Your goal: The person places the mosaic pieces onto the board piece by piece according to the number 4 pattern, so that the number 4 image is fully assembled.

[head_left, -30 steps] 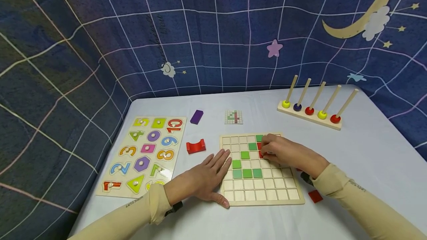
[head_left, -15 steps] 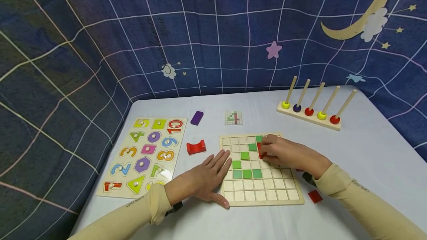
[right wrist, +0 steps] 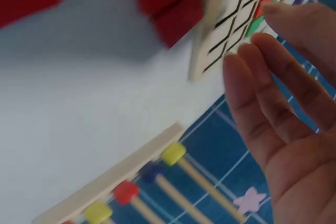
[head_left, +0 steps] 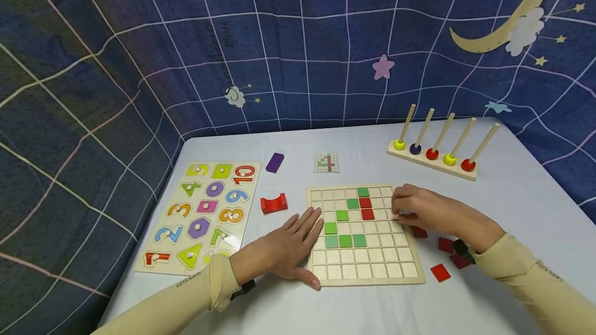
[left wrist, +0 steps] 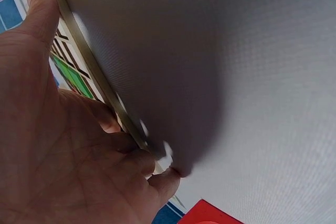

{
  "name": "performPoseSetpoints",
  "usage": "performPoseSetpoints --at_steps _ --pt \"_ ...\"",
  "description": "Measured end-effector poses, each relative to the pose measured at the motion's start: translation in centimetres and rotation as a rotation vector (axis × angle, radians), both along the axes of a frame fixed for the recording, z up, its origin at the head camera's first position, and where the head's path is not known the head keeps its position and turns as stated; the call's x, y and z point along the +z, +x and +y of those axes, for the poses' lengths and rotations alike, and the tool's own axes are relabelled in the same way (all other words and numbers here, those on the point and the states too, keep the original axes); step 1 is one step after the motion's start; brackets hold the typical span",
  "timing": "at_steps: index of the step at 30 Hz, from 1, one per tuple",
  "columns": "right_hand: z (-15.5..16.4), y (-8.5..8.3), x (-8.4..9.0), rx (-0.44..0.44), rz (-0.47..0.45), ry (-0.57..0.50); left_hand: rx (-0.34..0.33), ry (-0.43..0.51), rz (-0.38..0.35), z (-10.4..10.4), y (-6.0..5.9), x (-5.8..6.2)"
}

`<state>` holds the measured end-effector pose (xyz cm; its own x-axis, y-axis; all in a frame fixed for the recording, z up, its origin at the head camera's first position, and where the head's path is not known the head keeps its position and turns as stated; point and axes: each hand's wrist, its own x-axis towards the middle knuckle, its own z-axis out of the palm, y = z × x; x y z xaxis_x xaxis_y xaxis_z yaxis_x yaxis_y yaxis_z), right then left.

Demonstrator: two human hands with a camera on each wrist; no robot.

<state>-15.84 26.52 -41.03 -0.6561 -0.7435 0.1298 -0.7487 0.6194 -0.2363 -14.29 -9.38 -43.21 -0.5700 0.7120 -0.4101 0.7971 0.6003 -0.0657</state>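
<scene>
Head view: I see my left hand (head_left: 279, 252) lying flat, fingers (head_left: 307, 221) spread and straight, pressing the left edge of the grid board (head_left: 364, 273); my thumb lies along its near-left corner. The board sits mid-surface (head_left: 512, 200) and carries seven green tiles (head_left: 345, 241) and two red tiles (head_left: 367, 209), the reds stacked one above the other in the column just right of centre. My right hand (head_left: 428, 213) rests at the board's right edge, fingers loosely curled and holding nothing that I can see. Just beside my wrist lie four loose red tiles (head_left: 440, 272) on the surface. Far right stands a peg rack (head_left: 433, 162) with five rods, one bead on each: two yellow, two red, one purple. At left lies a number puzzle (head_left: 200, 216); between it and the board sit one red arch block (head_left: 273, 204) and one purple block (head_left: 274, 162), with one pattern card (head_left: 326, 163) near them.

Left wrist view: my fingers (left wrist: 105, 119) touch the board's rim.
</scene>
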Motion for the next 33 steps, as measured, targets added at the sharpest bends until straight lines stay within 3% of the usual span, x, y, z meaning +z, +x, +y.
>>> performPoseSetpoints --at_steps 10,14,24,33 --pt "2.5 0.1 -1.3 -0.081 -0.048 0.116 0.009 0.023 -0.021 -0.1 -0.2 0.0" --pt "2.8 0.0 -1.5 -0.073 -0.078 0.110 0.008 0.029 -0.026 -0.1 -0.2 0.0" --pt "2.7 0.1 -2.0 -0.064 -0.050 0.108 0.018 0.026 -0.030 -0.1 -0.1 0.0" --pt "1.6 0.3 -0.7 -0.033 -0.046 0.041 0.022 0.023 -0.032 -0.1 -0.1 0.0"
